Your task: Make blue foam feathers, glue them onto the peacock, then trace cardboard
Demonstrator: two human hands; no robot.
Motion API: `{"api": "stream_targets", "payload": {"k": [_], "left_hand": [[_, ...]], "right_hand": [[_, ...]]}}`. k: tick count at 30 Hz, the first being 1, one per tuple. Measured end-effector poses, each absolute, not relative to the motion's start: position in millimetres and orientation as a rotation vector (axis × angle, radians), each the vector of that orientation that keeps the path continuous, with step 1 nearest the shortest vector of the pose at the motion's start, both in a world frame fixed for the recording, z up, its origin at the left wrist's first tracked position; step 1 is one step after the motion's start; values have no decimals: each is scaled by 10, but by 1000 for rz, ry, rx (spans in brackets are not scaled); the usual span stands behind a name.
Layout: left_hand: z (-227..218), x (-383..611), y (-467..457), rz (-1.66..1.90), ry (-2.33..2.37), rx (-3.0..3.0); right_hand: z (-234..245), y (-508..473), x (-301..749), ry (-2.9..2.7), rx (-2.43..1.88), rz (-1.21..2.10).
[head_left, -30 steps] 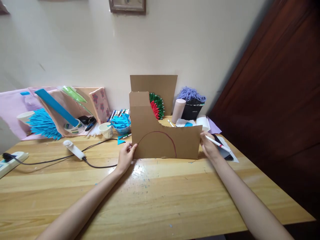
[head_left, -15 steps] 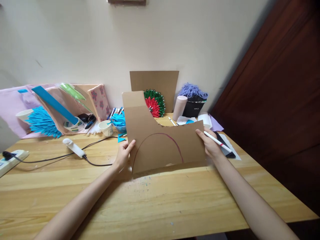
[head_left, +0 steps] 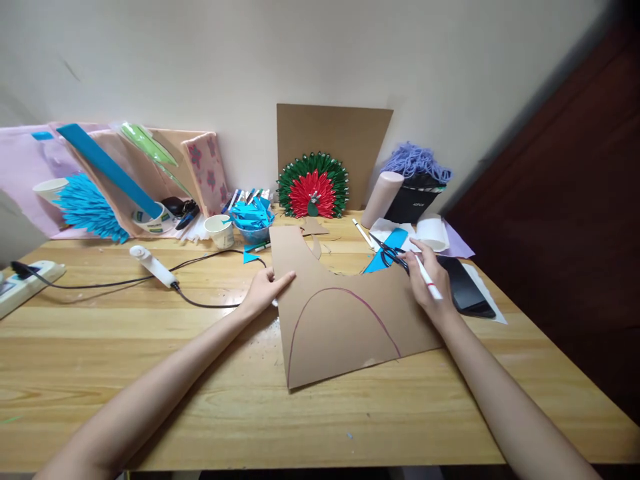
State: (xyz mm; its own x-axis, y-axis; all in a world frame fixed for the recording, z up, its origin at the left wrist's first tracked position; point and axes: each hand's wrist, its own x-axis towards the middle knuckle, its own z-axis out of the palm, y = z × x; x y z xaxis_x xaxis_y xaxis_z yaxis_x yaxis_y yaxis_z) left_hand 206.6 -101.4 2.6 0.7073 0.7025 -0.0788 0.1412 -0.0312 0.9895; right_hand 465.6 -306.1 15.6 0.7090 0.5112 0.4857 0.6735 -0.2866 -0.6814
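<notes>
A brown cardboard piece [head_left: 345,313] with a red arc drawn on it lies flat on the wooden table [head_left: 150,393]. My left hand [head_left: 265,291] rests on its left edge, fingers stretched along it. At the cardboard's right edge my right hand [head_left: 427,277] grips a white marker with a red band [head_left: 429,281], and its fingertips touch black scissors [head_left: 390,255] lying on a blue paper scrap.
A red and green fan-shaped craft [head_left: 313,186] leans on a cardboard sheet [head_left: 334,133] at the wall. A glue gun [head_left: 153,265] with its cord, a power strip [head_left: 27,281], paper cups, a bowl of blue scraps [head_left: 253,223], purple yarn [head_left: 417,161] and a black phone [head_left: 465,288] crowd the back and right.
The cardboard went from standing upright on its edge to lying flat on the table. My right hand moved off its edge toward the scissors. The view tilted down.
</notes>
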Motion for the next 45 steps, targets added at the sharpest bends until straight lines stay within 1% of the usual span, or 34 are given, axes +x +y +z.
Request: {"api": "stream_targets", "payload": {"k": [5,8,14,22,31,39,45], "left_hand": [[27,2068,-984,536,781,1644],[13,2070,-955,555,792,1669],[-63,2081,-921,547,852,1837],[-133,2081,-887,533,868,1850],[-131,2097,-892,545,868,1877],[-121,2100,-898,522,843,1845],[-122,2103,-905,524,874,1864]], "right_hand": [[134,-2915,4154,-892,-1504,491],[38,-2841,3866,-959,-1511,662],[-49,-2708,3711,-946,-1574,596],[-113,-2631,3708,-974,-1693,588],[-82,-2662,3682,-1031,-1686,572],[-24,-2674,3645,-1153,-1692,632],[20,-2681,3651,-1247,-1689,600]]}}
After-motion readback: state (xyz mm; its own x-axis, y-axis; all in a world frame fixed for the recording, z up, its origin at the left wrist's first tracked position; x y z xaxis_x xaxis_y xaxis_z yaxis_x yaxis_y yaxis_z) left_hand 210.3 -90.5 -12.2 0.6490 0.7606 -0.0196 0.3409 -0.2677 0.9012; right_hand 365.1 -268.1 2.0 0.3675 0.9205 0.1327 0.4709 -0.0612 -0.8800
